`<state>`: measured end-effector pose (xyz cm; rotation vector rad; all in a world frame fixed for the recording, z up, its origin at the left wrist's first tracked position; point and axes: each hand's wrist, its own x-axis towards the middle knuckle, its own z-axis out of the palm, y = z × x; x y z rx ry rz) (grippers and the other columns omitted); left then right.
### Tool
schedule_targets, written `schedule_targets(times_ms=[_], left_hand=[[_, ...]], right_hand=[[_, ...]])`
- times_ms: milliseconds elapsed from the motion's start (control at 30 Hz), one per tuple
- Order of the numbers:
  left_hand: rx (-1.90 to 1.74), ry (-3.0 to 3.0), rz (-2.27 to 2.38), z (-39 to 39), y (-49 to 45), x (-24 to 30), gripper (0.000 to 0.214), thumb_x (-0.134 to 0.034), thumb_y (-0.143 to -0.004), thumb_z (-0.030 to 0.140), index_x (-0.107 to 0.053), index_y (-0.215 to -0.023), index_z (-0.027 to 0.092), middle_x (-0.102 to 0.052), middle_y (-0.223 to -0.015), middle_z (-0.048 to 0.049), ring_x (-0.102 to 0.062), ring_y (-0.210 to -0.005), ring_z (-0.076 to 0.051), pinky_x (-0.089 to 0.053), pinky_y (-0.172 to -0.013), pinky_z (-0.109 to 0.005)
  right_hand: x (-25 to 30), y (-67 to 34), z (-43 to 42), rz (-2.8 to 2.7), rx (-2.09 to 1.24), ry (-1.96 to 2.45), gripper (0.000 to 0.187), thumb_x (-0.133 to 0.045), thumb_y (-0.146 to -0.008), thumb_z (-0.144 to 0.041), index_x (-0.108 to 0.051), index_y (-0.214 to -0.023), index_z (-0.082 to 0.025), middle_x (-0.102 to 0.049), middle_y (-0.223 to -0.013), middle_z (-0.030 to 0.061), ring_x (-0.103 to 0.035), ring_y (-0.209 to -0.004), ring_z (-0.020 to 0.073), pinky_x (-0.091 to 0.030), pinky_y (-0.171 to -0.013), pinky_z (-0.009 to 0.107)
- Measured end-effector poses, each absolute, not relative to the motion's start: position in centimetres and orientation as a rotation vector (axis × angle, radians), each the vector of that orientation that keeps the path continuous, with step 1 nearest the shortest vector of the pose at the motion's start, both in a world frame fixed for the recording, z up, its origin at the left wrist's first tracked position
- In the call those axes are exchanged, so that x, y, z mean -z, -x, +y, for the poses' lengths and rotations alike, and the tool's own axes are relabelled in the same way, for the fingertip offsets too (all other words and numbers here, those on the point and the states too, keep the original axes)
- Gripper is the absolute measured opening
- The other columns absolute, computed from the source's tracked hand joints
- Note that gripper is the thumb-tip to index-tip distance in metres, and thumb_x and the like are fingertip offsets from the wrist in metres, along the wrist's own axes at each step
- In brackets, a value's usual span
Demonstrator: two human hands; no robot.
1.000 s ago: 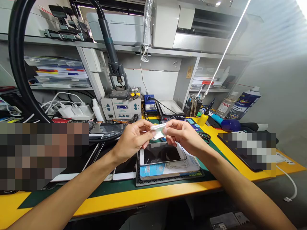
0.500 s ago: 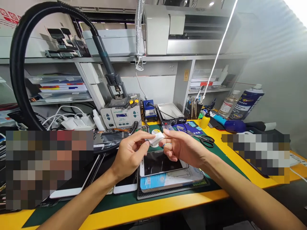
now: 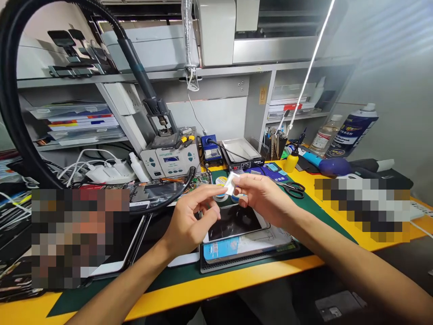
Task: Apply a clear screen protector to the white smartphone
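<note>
A small folded white piece [image 3: 230, 184], which looks like a paper wipe, is pinched between the thumb and fingers of my right hand [image 3: 267, 194]. My left hand [image 3: 189, 219] has its index finger stretched out to the edge of that piece, with the thumb apart below; whether the fingertip touches is hard to tell. Under both hands lies a white-framed device with a dark screen [image 3: 233, 223], resting on a blue and white box [image 3: 243, 246]. Round containers [image 3: 221, 181] stand just behind the white piece, partly covered by the hands.
Black scissors [image 3: 293, 190] and a yellow bottle [image 3: 291, 162] stand right of the hands. A hot-air station [image 3: 171, 158] with a thick black hose is at the back left. White-edged tablets [image 3: 184, 259] lie left on the green mat [image 3: 324, 221].
The white piece has turned more upright in my right hand. My left thumb has come away from it and opened from the index finger. The view has shifted slightly.
</note>
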<state>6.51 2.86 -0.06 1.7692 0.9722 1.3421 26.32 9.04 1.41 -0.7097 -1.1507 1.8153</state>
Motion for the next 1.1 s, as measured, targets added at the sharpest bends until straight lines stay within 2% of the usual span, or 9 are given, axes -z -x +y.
schedule_targets(times_ms=[233,333,500,633,767,933,1100], left_hand=[[-1.285,-1.933,1.075,3.2,-5.4,-0.8,0.020,-0.065,-0.093,0.023,-0.079,-0.106,0.018,-0.078,-0.100,-0.0074,-0.071,-0.082,-0.018,-0.056,-0.066,-0.026],[-1.294,-2.074,1.201,3.9,-4.0,-1.0,0.022,-0.067,-0.094,0.028,-0.078,-0.110,0.018,-0.079,-0.099,-0.0069,-0.074,-0.090,-0.021,-0.057,-0.080,-0.030],[-1.203,-2.180,1.324,5.2,-2.6,-0.6,0.025,-0.067,-0.094,0.032,-0.076,-0.110,0.016,-0.079,-0.097,-0.0082,-0.073,-0.092,-0.023,-0.056,-0.086,-0.034],[-1.118,-2.312,1.318,4.8,-2.9,-0.3,0.021,-0.066,-0.092,0.032,-0.078,-0.104,0.018,-0.079,-0.104,-0.0094,-0.071,-0.101,-0.026,-0.054,-0.097,-0.041],[-0.950,-2.453,1.297,3.0,-3.4,-0.1,0.023,-0.066,-0.093,0.030,-0.077,-0.112,0.021,-0.075,-0.123,-0.0108,-0.066,-0.118,-0.028,-0.048,-0.109,-0.046],[-0.779,-2.559,1.368,0.7,-2.9,0.2,0.029,-0.068,-0.092,0.030,-0.074,-0.119,0.023,-0.069,-0.136,-0.0120,-0.063,-0.128,-0.030,-0.047,-0.112,-0.048],[-0.748,-2.590,1.412,-0.3,-3.0,0.5,0.034,-0.068,-0.092,0.033,-0.072,-0.125,0.024,-0.064,-0.143,-0.0127,-0.060,-0.133,-0.032,-0.046,-0.116,-0.049]], right_hand=[[-2.3,-28.3,11.3,-1.357,-1.462,0.805,0.028,-0.087,-0.069,-0.036,-0.069,-0.076,-0.016,-0.060,-0.063,-0.0003,-0.051,-0.056,0.0106,-0.037,-0.048,0.023],[-2.6,-29.6,12.6,-1.397,-1.414,0.855,0.023,-0.084,-0.066,-0.031,-0.067,-0.069,-0.016,-0.059,-0.062,0.0006,-0.050,-0.055,0.0110,-0.036,-0.047,0.023],[-2.6,-30.4,13.4,-1.429,-1.401,0.912,0.017,-0.075,-0.067,-0.022,-0.062,-0.059,-0.017,-0.054,-0.055,-0.0005,-0.044,-0.048,0.0090,-0.033,-0.044,0.023],[-2.8,-30.5,13.1,-1.475,-1.394,0.911,0.015,-0.078,-0.073,-0.020,-0.066,-0.064,-0.017,-0.056,-0.056,0.0002,-0.046,-0.049,0.0096,-0.037,-0.044,0.023],[-2.9,-30.5,12.9,-1.505,-1.359,0.879,0.015,-0.081,-0.078,-0.023,-0.070,-0.070,-0.017,-0.056,-0.057,0.0009,-0.047,-0.051,0.0105,-0.038,-0.045,0.024],[-2.7,-30.6,12.9,-1.655,-1.283,0.872,0.014,-0.078,-0.083,-0.025,-0.075,-0.073,-0.015,-0.057,-0.056,0.0015,-0.046,-0.046,0.0100,-0.036,-0.044,0.025],[-3.1,-32.0,13.2,-2.075,-1.160,0.919,0.015,-0.073,-0.083,-0.025,-0.081,-0.084,-0.013,-0.058,-0.056,0.0007,-0.045,-0.047,0.0100,-0.035,-0.046,0.026]])
